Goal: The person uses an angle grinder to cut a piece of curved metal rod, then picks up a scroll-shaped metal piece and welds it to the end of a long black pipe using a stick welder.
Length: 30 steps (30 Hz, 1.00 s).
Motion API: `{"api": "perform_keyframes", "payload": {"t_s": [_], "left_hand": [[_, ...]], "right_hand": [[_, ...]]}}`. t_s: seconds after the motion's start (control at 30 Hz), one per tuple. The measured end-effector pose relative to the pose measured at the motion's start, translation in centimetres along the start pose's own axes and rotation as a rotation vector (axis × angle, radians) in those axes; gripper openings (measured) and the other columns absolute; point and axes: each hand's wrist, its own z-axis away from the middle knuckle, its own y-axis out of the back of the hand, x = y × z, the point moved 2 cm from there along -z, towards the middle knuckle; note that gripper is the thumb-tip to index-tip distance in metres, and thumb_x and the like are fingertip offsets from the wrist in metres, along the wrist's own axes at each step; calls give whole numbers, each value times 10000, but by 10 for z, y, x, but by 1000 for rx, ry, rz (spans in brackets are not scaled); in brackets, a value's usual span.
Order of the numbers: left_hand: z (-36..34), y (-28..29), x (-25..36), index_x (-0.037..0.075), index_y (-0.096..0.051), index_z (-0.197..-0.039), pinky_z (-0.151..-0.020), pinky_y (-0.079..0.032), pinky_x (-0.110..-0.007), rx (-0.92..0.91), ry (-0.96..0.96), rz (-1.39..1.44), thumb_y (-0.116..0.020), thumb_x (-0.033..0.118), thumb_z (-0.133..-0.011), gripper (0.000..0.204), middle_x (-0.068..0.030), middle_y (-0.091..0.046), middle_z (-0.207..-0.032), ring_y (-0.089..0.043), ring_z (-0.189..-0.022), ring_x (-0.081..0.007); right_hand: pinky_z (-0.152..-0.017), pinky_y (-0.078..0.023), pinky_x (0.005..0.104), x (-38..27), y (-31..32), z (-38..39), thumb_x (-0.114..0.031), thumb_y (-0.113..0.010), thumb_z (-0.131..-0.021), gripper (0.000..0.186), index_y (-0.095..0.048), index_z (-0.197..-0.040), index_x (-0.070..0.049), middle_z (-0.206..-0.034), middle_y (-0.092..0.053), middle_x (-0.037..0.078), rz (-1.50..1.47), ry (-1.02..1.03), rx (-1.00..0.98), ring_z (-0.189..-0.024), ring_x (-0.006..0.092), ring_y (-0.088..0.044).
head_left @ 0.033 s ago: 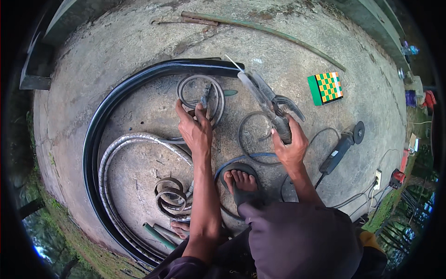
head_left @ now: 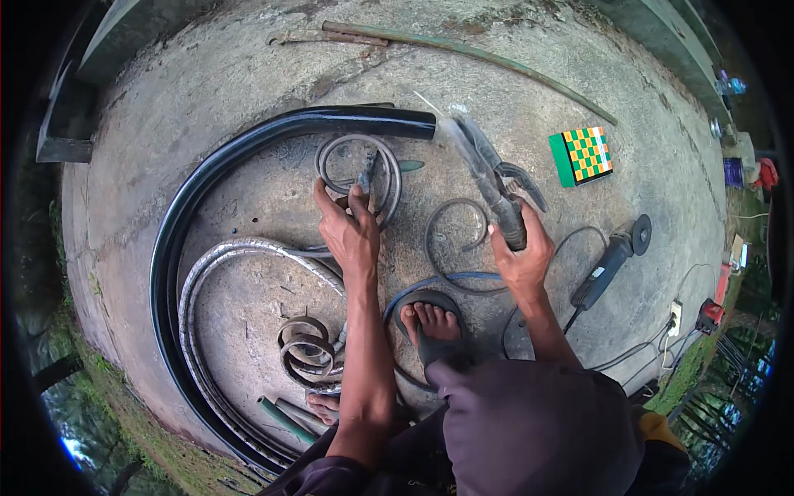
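Observation:
My left hand [head_left: 349,227] is closed on a grey metal scroll [head_left: 390,202], whose curled end lies on the concrete. A dark clamp-like piece [head_left: 365,169] stands inside the curl by my fingertips; the exact grip is partly hidden. My right hand [head_left: 528,252] is wrapped round the dark handle of a welding electrode holder [head_left: 490,178]. A thin pale electrode [head_left: 428,104] sticks out of its jaws toward the upper left, apart from the scroll. A second metal scroll [head_left: 430,236] lies between my hands, near my sandalled foot [head_left: 432,322].
A long curved black bar [head_left: 165,240] and bent silvery metal [head_left: 186,306] sweep round the left. Metal rings [head_left: 306,351] lie near my left forearm. At right are an angle grinder [head_left: 608,269], a checkered box [head_left: 583,157] and a power socket [head_left: 675,318]. A greenish pipe [head_left: 488,58] lies far off.
The electrode holder has turned and shifted slightly right in my right hand, and the electrode tip has moved right with it. My left hand and the scroll have hardly moved.

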Motion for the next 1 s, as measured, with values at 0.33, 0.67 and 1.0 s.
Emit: {"api": "perform_keyframes", "payload": {"t_s": [0.33,0.67,1.0], "left_hand": [[-2,-3,0,-27,-390,-1440,-753,-523,-386,-6,17,-79,-580,201,-1025,510,-206,-766,-897,-749,-801,-311],[0,-7,-8,-13,-367,-1472,-680,-520,-408,30,38,-52,-608,202,-1020,556,-221,-748,-889,-718,-728,-340],[-2,-3,-5,10,-380,-1458,-721,-523,-382,26,46,-60,-599,201,-1022,524,-195,-763,-903,-742,-760,-306]], "right_hand": [[-544,-452,281,76,-7,-12,-17,-731,-848,162,-610,-957,-23,-718,-629,34,-485,-883,-190,-583,105,-579],[-548,-458,262,88,-11,1,11,-667,-893,241,-592,-1122,7,-752,-609,33,-500,-809,-192,-603,99,-584],[-787,-583,423,11,9,-5,-27,-743,-780,532,-581,-1275,85,-1071,-701,237,-2,33,-157,-913,370,-733]]}}
